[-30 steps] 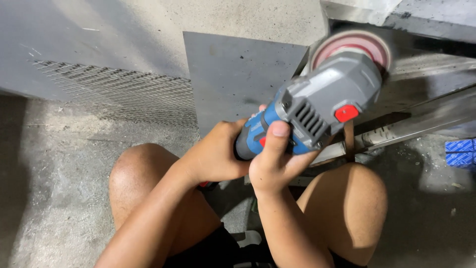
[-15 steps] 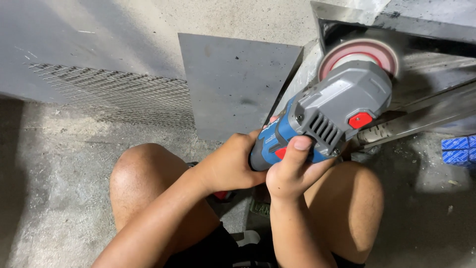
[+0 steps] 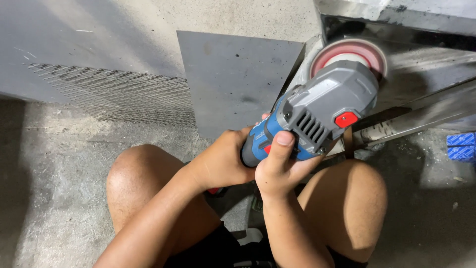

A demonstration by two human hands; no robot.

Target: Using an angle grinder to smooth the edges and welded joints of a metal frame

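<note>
A blue and grey angle grinder (image 3: pixel 317 111) with a red button and a pinkish round disc (image 3: pixel 349 51) is held over my knees. My left hand (image 3: pixel 225 161) wraps the blue body from the left. My right hand (image 3: pixel 278 166) grips it from below, thumb up on the grey housing. The disc rests against a shiny metal piece (image 3: pixel 426 64) at the upper right.
A flat grey metal sheet (image 3: pixel 235 82) leans against the wall ahead. Wire mesh (image 3: pixel 114 92) lies along the wall base at left. A metal bar (image 3: pixel 421 119) runs at right, with a blue box (image 3: pixel 461 145) at the right edge. Concrete floor surrounds my bare knees.
The grinder and both hands have shifted right and slightly up, bringing the disc against the shiny metal piece. My grip on the tool is unchanged.
</note>
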